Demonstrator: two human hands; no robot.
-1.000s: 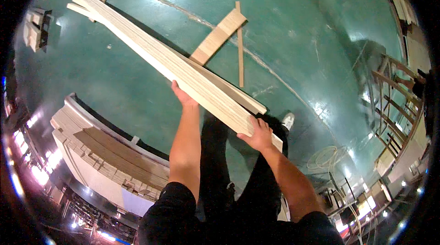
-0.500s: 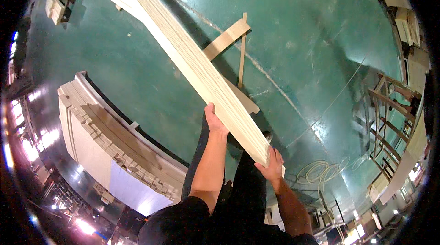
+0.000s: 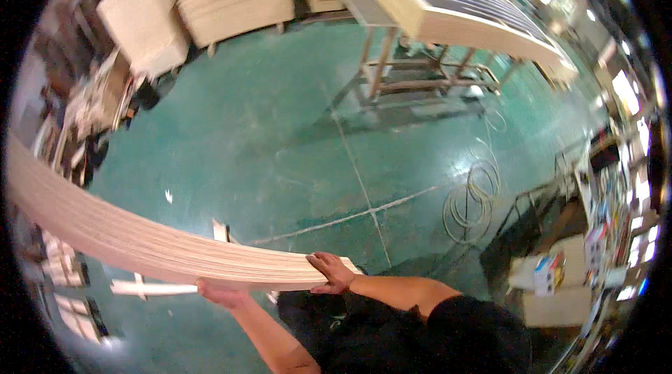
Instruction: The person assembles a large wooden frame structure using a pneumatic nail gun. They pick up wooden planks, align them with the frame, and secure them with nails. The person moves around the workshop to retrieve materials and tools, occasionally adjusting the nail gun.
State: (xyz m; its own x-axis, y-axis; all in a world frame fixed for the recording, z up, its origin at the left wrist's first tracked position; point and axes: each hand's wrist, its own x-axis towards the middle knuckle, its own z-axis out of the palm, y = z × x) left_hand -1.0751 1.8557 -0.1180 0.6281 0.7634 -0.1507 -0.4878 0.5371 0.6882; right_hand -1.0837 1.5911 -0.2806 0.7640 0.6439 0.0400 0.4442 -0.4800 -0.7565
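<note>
Both my hands carry a stack of long, pale wooden boards (image 3: 168, 244). It runs from in front of my body out to the far left, bent by the lens. My left hand (image 3: 222, 294) grips the stack's near side from below, with most of its fingers hidden under the wood. Close to the right end, my right hand (image 3: 332, 273) lies over the top, its fingers wrapped round the edge. The boards are pressed together, and their layered edges show as thin lines.
A wooden frame with dark slats (image 3: 483, 10) rests on a trestle stand (image 3: 413, 80) at the far right. Coiled pale hose (image 3: 474, 206) lies on the green floor (image 3: 280, 143). Loose strips (image 3: 157, 288) are below the boards; stacked wood (image 3: 238, 3) stands far back.
I have turned to the right with the boards, which now lie more level across the view. The frame on its stand has come into sight. Both hands keep their hold.
</note>
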